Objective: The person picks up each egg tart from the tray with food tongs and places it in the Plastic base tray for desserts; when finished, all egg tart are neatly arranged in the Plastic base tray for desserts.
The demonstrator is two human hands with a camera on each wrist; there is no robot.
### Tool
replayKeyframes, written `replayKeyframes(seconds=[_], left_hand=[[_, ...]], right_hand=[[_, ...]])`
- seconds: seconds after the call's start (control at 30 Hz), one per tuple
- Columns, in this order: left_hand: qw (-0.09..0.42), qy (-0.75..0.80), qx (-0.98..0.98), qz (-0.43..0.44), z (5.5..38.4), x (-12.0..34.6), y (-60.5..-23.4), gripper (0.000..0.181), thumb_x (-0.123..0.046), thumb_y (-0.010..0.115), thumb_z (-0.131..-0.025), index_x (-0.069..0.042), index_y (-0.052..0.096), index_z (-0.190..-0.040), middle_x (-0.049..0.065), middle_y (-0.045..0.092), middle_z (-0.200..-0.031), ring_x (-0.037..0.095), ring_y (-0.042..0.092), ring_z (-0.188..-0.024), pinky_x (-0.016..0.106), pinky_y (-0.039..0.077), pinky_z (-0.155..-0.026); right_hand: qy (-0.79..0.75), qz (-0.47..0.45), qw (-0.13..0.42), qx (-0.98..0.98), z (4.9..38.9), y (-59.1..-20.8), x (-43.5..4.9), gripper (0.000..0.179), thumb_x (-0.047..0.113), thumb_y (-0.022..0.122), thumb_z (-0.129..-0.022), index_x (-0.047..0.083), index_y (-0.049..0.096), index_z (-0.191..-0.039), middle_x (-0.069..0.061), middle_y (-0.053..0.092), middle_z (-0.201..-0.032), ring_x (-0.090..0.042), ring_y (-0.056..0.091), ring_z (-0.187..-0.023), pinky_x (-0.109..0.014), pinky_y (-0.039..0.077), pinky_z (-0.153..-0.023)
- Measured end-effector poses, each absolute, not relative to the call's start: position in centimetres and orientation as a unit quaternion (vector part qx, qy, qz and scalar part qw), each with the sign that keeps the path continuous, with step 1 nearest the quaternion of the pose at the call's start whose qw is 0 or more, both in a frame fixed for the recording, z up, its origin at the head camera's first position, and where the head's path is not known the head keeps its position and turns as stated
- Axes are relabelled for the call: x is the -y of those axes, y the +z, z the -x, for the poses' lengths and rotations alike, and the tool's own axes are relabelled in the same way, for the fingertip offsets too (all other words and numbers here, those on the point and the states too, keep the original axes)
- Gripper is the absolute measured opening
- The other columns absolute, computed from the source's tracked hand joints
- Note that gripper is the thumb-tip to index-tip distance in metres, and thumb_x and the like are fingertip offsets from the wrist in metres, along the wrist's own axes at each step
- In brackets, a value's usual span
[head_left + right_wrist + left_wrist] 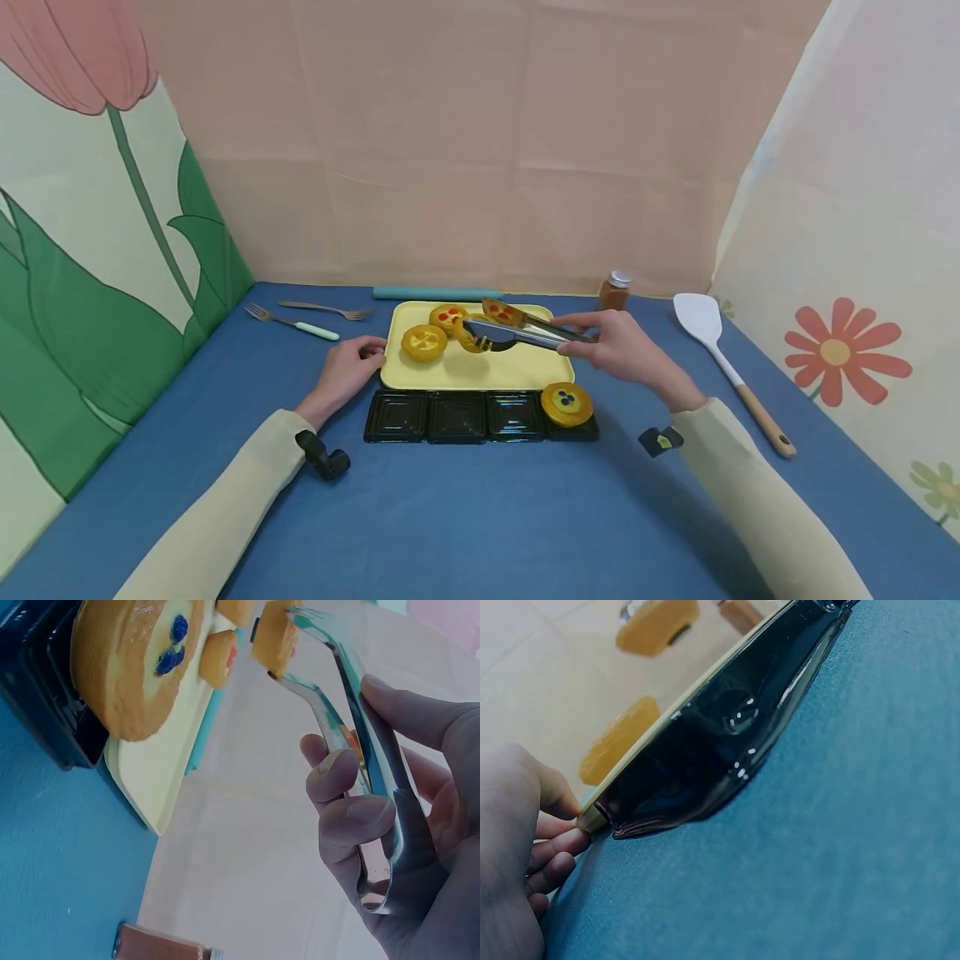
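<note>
My left hand pinches the left front corner of a pale yellow tray between thumb and fingers. My right hand grips metal tongs. An egg tart is clamped between the tong tips, held above the tray. On the tray's left part lie a tart with a pale cross pattern and a tart with red topping. Along the tray's front edge sits a black sectioned tray. Its rightmost compartment carries a tart with dark blue berries; the other compartments show bare black bottoms.
Two forks, one with a pale handle and one all metal, lie at back left. A teal rod runs behind the tray. A brown jar stands at back right. Further right lies a white spatula.
</note>
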State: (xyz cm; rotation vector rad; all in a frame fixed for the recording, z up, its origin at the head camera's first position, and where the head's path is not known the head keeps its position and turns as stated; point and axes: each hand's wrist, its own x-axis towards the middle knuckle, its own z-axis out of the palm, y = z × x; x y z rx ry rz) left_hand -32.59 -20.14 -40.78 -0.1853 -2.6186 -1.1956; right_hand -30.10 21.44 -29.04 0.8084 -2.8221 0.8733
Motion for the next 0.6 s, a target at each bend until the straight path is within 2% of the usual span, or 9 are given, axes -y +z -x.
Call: replayKeyframes(seconds=[0.17,0.4,0.6], left_hand=[[0.124,-0.411,0.901,0.065,32.4,20.3,-40.7,0.037,-0.015,0.055,-0.097,0.001,0.066,-0.128,0.015,0.068,-0.109,0.028,0.059,-0.096,0.04,0.045,-0.083],[0.122,-0.411,0.901,0.063,32.4,20.3,-40.8,0.037,-0.014,0.056,-0.097,0.002,0.066,-0.128,0.015,0.068,-0.109,0.028,0.06,-0.097,0.041,0.045,-0.083],[0.122,-0.413,0.9,0.064,32.4,20.3,-40.7,0.037,-0.014,0.056,-0.097,0.001,0.066,-0.129,0.015,0.068,-0.109,0.028,0.059,-0.096,0.041,0.044,-0.083]], right_hand=[[0.28,-0.254,0.045,0.925,28.6,-28.6,-22.2,0.042,0.029,0.076,-0.092,0.02,0.07,-0.133,-0.008,0.065,-0.106,-0.018,0.058,-0.055,-0.033,0.042,-0.049],[0.258,-0.273,0.06,0.925,26.4,-29.0,-23.6,0.044,0.032,0.076,-0.092,0.02,0.069,-0.133,-0.003,0.071,-0.11,-0.017,0.045,-0.049,-0.03,0.036,-0.047],[0.252,-0.269,0.059,0.928,25.0,-29.6,-24.7,0.043,0.032,0.077,-0.091,0.022,0.069,-0.133,0.001,0.07,-0.104,-0.016,0.046,-0.051,-0.029,0.036,-0.05]])
